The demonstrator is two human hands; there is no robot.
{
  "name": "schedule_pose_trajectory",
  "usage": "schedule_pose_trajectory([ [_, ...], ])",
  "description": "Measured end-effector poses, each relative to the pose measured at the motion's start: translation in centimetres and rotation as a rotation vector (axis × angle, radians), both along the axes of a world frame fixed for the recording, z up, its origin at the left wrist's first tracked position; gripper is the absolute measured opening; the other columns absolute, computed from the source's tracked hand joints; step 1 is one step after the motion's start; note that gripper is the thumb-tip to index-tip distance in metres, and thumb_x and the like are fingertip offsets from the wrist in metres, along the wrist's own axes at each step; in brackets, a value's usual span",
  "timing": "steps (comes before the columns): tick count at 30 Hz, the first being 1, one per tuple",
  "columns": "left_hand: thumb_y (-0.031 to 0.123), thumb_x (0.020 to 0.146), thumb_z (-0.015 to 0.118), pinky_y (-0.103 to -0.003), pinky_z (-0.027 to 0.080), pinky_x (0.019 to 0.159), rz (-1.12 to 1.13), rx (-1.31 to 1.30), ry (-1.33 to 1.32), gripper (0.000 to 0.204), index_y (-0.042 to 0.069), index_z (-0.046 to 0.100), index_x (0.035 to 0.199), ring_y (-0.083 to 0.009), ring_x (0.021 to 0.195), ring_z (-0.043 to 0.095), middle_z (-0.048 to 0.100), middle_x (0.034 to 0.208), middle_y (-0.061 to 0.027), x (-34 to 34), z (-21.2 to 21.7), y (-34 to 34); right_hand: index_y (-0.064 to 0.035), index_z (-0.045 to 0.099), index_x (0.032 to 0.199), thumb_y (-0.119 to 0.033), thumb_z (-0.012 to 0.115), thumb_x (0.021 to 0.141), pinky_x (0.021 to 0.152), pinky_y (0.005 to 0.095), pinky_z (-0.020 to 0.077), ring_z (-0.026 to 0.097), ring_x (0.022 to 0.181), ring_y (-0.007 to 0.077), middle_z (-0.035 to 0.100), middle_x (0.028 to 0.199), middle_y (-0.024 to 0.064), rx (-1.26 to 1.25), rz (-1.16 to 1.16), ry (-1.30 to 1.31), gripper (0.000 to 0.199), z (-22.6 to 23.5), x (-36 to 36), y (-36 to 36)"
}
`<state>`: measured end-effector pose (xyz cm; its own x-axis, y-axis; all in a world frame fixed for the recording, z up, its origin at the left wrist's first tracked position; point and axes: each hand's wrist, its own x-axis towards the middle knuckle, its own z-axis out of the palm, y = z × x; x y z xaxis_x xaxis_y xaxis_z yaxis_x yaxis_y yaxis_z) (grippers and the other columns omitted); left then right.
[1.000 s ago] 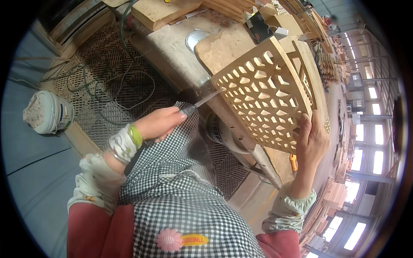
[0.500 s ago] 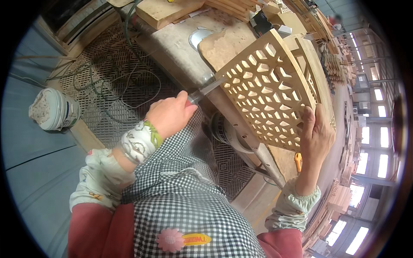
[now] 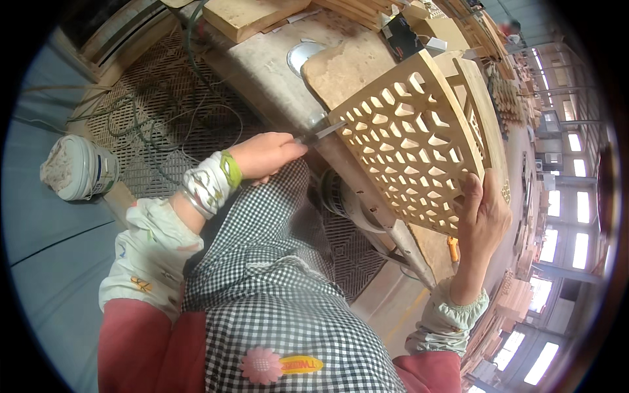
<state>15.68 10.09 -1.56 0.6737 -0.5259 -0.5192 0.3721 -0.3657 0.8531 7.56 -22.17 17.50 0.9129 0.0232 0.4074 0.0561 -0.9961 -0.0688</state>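
Note:
My left hand (image 3: 265,156) is closed round the handle of a slim, tapered metal file (image 3: 324,132). The tip of the file meets the left corner of a pale wooden openwork panel (image 3: 409,141), at one of its small cut-outs. Rows of angular holes cover the panel's face, and it belongs to a box-like wooden piece that stands tilted on the bench. My right hand (image 3: 483,213) grips its lower right edge, thumb on the pierced face. The fingers behind that edge are partly hidden.
The worn workbench (image 3: 262,62) carries a round metal disc (image 3: 303,56), a thick wooden board (image 3: 252,16) and a dark box (image 3: 401,38). An orange-handled tool (image 3: 453,249) lies near my right wrist. Hoses (image 3: 141,124) trail over floor matting; a white bucket (image 3: 82,169) stands left.
My left hand has turned over, back of the hand now upward, and shifted slightly right with the file. The panel has tipped slightly, its top edge lower; my right hand keeps its grip.

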Motion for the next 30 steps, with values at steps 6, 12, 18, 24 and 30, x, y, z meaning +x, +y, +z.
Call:
schedule_pose_trajectory([
  [6,0.051,0.113,0.044,-0.024,0.038,0.035,-0.136,-0.288,0.394,0.047,0.005,0.057,0.109,-0.0069,0.045,0.046,0.052,0.064,0.0006,2.5,-2.5,2.1,-0.0072,0.056,0.086,-0.038,0.053,0.111,0.055,0.0396,0.0480,0.067,0.059,0.0319,0.065,0.062,0.0099,-0.065,-0.011,-0.018,0.040,-0.2,-0.1,0.0],
  [12,0.047,0.109,0.045,-0.027,0.042,0.038,-0.186,-0.160,0.160,0.045,0.004,0.056,0.097,-0.0104,0.045,0.049,0.052,0.066,-0.0010,3.3,-1.4,1.7,-0.0066,0.058,0.089,-0.038,0.052,0.111,0.055,0.0380,0.0479,0.068,0.059,0.0306,0.064,0.063,0.0098,-0.086,-0.011,-0.004,0.039,-0.1,-0.3,0.2],
  [18,0.045,0.104,0.055,-0.049,0.057,0.067,0.013,0.143,-0.519,0.047,-0.001,0.063,0.100,-0.0429,0.071,0.070,0.071,0.082,-0.0221,0.0,-0.6,0.2,-0.0067,0.061,0.090,-0.038,0.050,0.112,0.056,0.0360,0.0491,0.070,0.060,0.0277,0.065,0.064,0.0087,-0.017,-0.018,-0.004,0.040,-0.2,-0.5,0.7],
  [24,0.042,0.105,0.058,-0.057,0.056,0.076,0.072,0.389,-0.426,0.043,-0.001,0.061,0.104,-0.0494,0.085,0.071,0.073,0.088,-0.0282,-5.4,-0.2,1.1,-0.0054,0.063,0.092,-0.040,0.049,0.113,0.056,0.0348,0.0508,0.074,0.062,0.0245,0.068,0.067,0.0093,0.015,-0.048,0.008,0.043,-0.5,-0.6,0.3],
  [30,0.041,0.106,0.058,-0.059,0.056,0.071,0.134,0.401,-0.537,0.040,0.001,0.056,0.103,-0.0486,0.080,0.071,0.073,0.084,-0.0263,-6.9,-1.9,0.9,-0.0040,0.062,0.092,-0.038,0.050,0.113,0.057,0.0342,0.0515,0.073,0.062,0.0230,0.069,0.068,0.0100,0.043,-0.033,0.004,0.042,-0.9,-0.1,-0.7],
])
